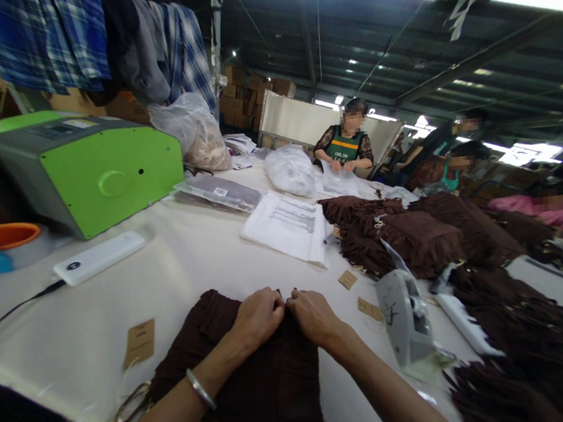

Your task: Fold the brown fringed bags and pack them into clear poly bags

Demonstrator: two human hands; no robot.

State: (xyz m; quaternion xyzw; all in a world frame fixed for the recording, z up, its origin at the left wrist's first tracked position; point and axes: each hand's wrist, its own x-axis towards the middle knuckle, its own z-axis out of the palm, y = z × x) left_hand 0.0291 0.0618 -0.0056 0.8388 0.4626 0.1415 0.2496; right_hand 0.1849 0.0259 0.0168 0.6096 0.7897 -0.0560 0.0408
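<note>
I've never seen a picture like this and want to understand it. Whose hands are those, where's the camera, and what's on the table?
There's no robot here, just a person working bare-handed. The one picture comes from a camera worn on that person's head, looking forward and down, so you look out much as the wearer does. The left hand, with a bangle on its wrist, and the right hand are close together, gripping the far edge of a dark brown fabric piece. On the pale table are a tan tag, white papers, a green-and-grey machine and, to the right, more brown pieces.
</note>
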